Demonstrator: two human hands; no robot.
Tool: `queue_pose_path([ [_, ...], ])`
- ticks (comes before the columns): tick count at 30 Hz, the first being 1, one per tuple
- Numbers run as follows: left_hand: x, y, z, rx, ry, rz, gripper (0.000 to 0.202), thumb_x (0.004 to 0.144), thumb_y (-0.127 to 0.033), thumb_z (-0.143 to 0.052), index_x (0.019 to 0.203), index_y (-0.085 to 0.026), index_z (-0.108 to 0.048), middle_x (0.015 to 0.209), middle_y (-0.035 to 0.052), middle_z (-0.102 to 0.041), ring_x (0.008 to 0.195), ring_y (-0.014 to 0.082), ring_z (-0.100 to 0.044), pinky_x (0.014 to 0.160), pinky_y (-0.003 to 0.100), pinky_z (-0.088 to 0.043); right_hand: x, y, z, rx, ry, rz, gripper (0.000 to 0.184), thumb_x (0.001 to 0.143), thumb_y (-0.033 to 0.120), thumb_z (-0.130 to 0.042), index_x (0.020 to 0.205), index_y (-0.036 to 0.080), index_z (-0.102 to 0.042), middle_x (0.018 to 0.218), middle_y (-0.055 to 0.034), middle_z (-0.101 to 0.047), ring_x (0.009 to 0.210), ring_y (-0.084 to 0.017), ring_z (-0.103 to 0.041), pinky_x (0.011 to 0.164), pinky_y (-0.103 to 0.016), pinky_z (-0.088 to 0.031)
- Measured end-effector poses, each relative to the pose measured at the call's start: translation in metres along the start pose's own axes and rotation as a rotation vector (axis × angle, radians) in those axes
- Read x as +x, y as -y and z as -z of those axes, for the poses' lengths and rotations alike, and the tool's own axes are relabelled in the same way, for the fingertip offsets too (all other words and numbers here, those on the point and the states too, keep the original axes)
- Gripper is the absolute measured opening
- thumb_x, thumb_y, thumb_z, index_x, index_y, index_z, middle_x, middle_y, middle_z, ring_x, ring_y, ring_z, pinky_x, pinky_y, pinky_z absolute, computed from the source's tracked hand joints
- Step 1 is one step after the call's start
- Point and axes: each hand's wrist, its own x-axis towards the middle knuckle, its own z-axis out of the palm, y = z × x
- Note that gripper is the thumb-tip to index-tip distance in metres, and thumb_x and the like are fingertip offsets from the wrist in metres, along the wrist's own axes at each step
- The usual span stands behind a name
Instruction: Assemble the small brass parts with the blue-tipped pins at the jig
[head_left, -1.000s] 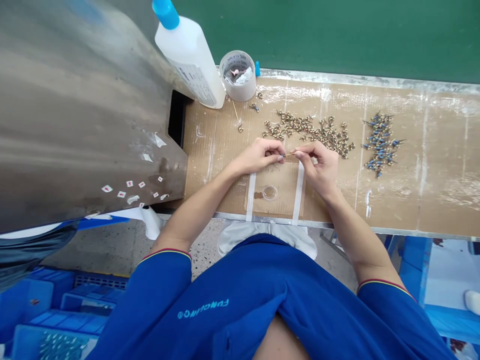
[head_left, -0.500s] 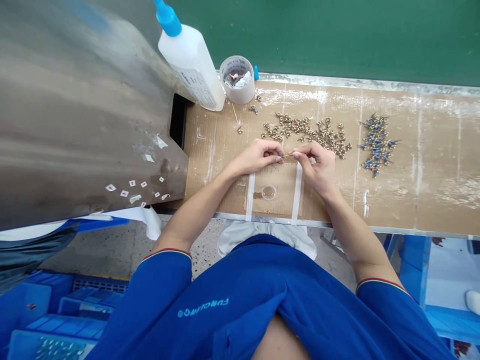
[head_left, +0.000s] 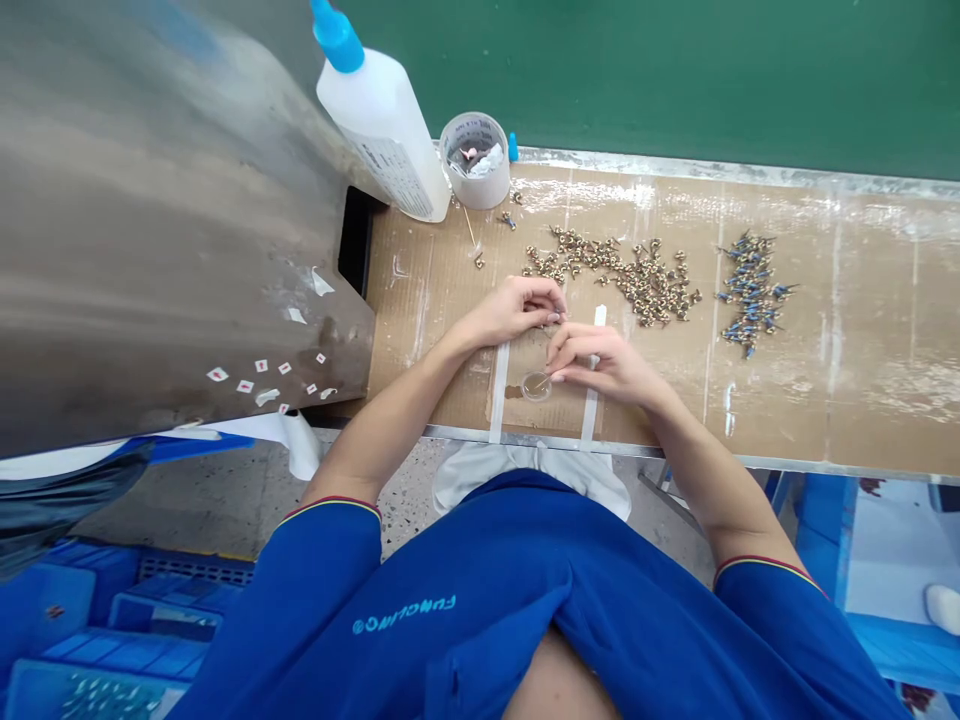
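Note:
My right hand [head_left: 596, 362] pinches a thin wooden toothpick [head_left: 543, 381], its tip down in a small round clear dish [head_left: 527, 395]. The dish rests on a cardboard pad between two white tape strips. Just above and left of it, my left hand [head_left: 521, 308] is closed, thumb and fingertips pressed round a small metal part that they mostly hide. Beyond both hands spreads a pile of small brass-coloured metal parts [head_left: 649, 285]. Farther right lies a second pile of such parts with blue bits on them [head_left: 750, 290].
A white bottle with a blue nozzle [head_left: 386, 130] and a tape-roll cup of scraps [head_left: 480, 190] stand at the back left. Another thin stick [head_left: 469, 228] lies near them. A metal panel [head_left: 187, 250] bounds the left; a green surface [head_left: 675, 80] lies beyond the table.
My right hand has moved down and toward me, bringing the toothpick from my left fingertips to the dish. My left hand has stayed nearly in place, still pinching.

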Motion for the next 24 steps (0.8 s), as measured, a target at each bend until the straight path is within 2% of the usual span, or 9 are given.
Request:
queue_pose_path([
  [4,0.000,-0.002,0.000,-0.003,0.013,0.009,0.003,0.088,-0.014,-0.066,0.090,-0.013,-0.069,0.091,0.0058,-0.076,0.088,0.0144,-0.074,0.083,0.027,-0.057,0.001,-0.007,-0.016,-0.061,0.080,0.038,0.031,0.103,0.045,-0.061,0.088,0.022,-0.075,0.092,-0.0061,-0.069,0.084,-0.018,-0.065,0.075,-0.033,-0.054],
  [7,0.000,-0.002,-0.001,0.037,-0.009,0.022,0.004,0.088,-0.017,-0.067,0.090,-0.013,-0.069,0.088,0.0044,-0.075,0.083,0.0131,-0.071,0.078,0.025,-0.055,-0.001,-0.010,-0.015,-0.058,0.036,-0.035,0.033,0.100,0.054,-0.063,0.103,0.024,-0.075,0.098,-0.0065,-0.071,0.087,-0.019,-0.066,0.077,-0.034,-0.055],
  [10,0.001,0.000,-0.003,0.058,-0.040,0.034,0.006,0.088,-0.018,-0.067,0.091,-0.013,-0.068,0.085,0.0035,-0.073,0.079,0.0121,-0.069,0.075,0.024,-0.051,-0.004,-0.014,-0.002,-0.106,-0.192,-0.178,0.040,0.099,0.059,-0.062,0.116,0.025,-0.071,0.100,-0.0057,-0.073,0.085,-0.019,-0.067,0.076,-0.032,-0.056],
  [13,0.001,0.001,-0.006,0.029,-0.054,0.048,0.007,0.089,-0.019,-0.066,0.091,-0.013,-0.068,0.084,0.0047,-0.073,0.080,0.0134,-0.070,0.075,0.025,-0.051,-0.007,-0.025,0.015,-0.329,-0.484,-0.283,0.030,0.102,0.051,-0.059,0.110,0.024,-0.071,0.097,-0.0059,-0.072,0.084,-0.021,-0.067,0.077,-0.035,-0.057],
  [15,0.002,0.001,-0.007,0.021,-0.063,0.053,0.006,0.088,-0.019,-0.067,0.090,-0.013,-0.067,0.083,0.0048,-0.073,0.080,0.0134,-0.069,0.074,0.025,-0.050,-0.009,-0.033,0.023,-0.513,-0.573,-0.317,0.023,0.102,0.042,-0.059,0.110,0.024,-0.071,0.100,-0.0077,-0.072,0.090,-0.024,-0.067,0.084,-0.040,-0.058],
  [17,0.002,0.000,-0.008,0.027,-0.073,0.054,0.005,0.087,-0.018,-0.068,0.088,-0.013,-0.067,0.082,0.0042,-0.072,0.078,0.0130,-0.068,0.072,0.024,-0.049,-0.009,-0.041,0.026,-0.662,-0.573,-0.327,0.022,0.100,0.035,-0.059,0.117,0.025,-0.070,0.109,-0.0104,-0.071,0.101,-0.028,-0.067,0.094,-0.047,-0.056],
  [20,0.002,-0.001,-0.008,0.046,-0.084,0.048,0.005,0.086,-0.018,-0.068,0.087,-0.013,-0.067,0.081,0.0033,-0.071,0.076,0.0125,-0.066,0.071,0.024,-0.048,-0.010,-0.048,0.026,-0.792,-0.503,-0.327,0.029,0.098,0.027,-0.057,0.124,0.025,-0.069,0.120,-0.0134,-0.069,0.115,-0.033,-0.062,0.105,-0.054,-0.051],
  [24,0.003,-0.002,-0.009,0.068,-0.086,0.045,0.006,0.085,-0.019,-0.069,0.086,-0.013,-0.067,0.080,0.0026,-0.070,0.074,0.0119,-0.064,0.071,0.024,-0.047,-0.010,-0.051,0.025,-0.846,-0.422,-0.353,0.027,0.098,0.024,-0.054,0.115,0.026,-0.074,0.111,-0.0129,-0.069,0.110,-0.034,-0.062,0.101,-0.055,-0.051],
])
